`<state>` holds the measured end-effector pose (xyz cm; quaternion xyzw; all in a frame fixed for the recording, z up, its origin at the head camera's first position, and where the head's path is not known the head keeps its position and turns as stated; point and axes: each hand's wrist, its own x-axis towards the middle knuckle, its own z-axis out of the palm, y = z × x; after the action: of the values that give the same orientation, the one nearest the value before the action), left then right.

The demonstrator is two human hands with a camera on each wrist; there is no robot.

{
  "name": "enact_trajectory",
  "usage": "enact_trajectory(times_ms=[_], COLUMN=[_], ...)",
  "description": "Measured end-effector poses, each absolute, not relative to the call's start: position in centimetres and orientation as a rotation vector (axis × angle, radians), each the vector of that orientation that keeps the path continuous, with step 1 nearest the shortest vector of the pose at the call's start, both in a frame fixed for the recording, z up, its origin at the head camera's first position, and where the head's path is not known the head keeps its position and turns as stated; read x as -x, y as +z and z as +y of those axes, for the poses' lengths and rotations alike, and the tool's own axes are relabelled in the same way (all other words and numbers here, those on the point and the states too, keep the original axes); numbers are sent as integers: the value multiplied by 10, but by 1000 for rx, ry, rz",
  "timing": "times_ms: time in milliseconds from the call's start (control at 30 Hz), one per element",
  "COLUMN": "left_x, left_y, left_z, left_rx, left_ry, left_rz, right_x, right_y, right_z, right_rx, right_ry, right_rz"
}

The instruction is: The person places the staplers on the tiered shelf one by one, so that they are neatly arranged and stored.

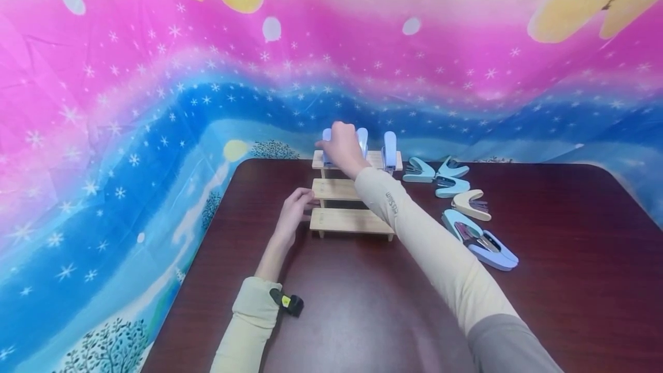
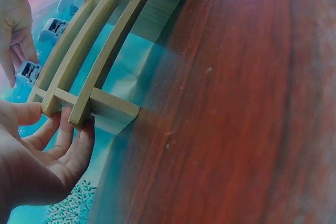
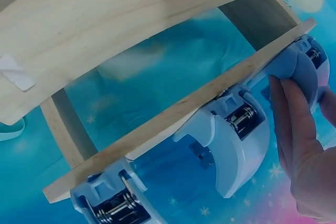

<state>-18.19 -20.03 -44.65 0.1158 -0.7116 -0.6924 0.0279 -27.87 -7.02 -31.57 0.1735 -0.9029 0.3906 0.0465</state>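
Observation:
A three-tier wooden rack (image 1: 352, 220) stands on the table. My left hand (image 1: 295, 212) holds its left end; in the left wrist view, thumb and fingers bend around the shelf ends. My right hand (image 1: 346, 145) is over the top shelf's left end, pinching a pale blue stapler (image 3: 299, 69) between fingers and thumb. Beside it on that shelf are a middle stapler (image 3: 239, 145) and another stapler (image 1: 389, 149) toward the right end, both upright. The right hand partly hides the left and middle staplers in the head view.
Right of the rack lie several teal staplers (image 1: 418, 170), a cream stapler (image 1: 471, 205), a larger teal stapler (image 1: 458, 224) and a lavender stapler (image 1: 494, 252). A patterned cloth (image 1: 155, 102) hangs behind the dark table (image 1: 570, 258). My right forearm crosses over the rack's right side.

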Motion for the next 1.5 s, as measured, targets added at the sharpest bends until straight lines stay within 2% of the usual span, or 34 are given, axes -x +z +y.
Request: enact_trajectory(times_ms=[167, 300, 500, 800, 1300, 1500], left_x=[182, 182, 182, 180, 181, 180], left_y=[-449, -448, -448, -447, -447, -448], left_z=[-197, -198, -201, -203, -202, -201], left_rx=[-356, -365, -357, -346, -354, -344], left_ry=[-2154, -2159, -2165, -2176, -2157, -2155], left_rz=[-2203, -2196, -2176, -2164, -2196, -2196], right_x=[271, 262, 256, 253, 259, 261], right_y=[-309, -298, -289, -294, -339, -363], right_z=[-56, -34, 14, 86, 174, 201], right_rx=[-518, -502, -392, -235, -54, 10], right_ry=[1235, 1440, 1843, 2071, 2119, 1990], right_rz=[-2740, -2674, -2557, -2506, -2506, -2590])
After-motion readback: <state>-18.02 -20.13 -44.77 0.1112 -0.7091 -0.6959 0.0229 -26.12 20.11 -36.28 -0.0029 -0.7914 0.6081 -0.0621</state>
